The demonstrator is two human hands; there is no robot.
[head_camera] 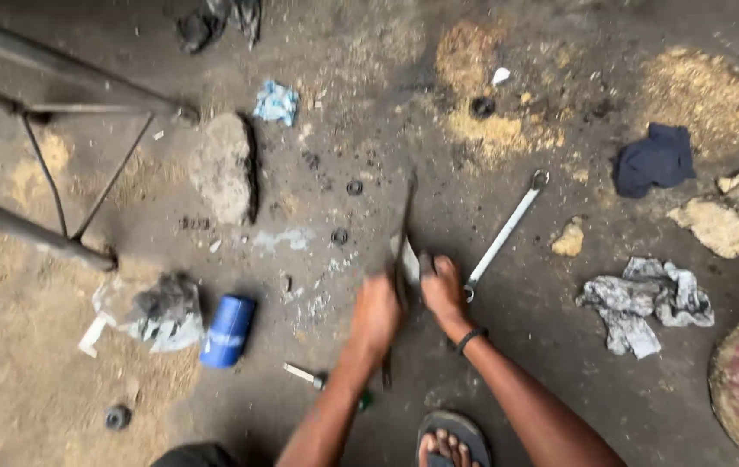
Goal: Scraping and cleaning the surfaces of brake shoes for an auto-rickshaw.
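both hands, left and right, clamped together on a long dark blade beside a spanner.

Looks like a rough, street-level repair workshop, probably mechanical. Bare, oil-blackened concrete floor with patches of sawdust thrown over spills toward the top center and upper right. Long combination spanner lying right of center, small washers and rings scattered around the middle, a screwdriver-type tool near the bottom. Greasy rags at the right, a dark cloth above them. Blue cylindrical can, maybe a filter, at lower left beside crumpled plastic. Welded metal frame across the upper left. Sandalled foot at the bottom edge, so floor-level work, no bench.
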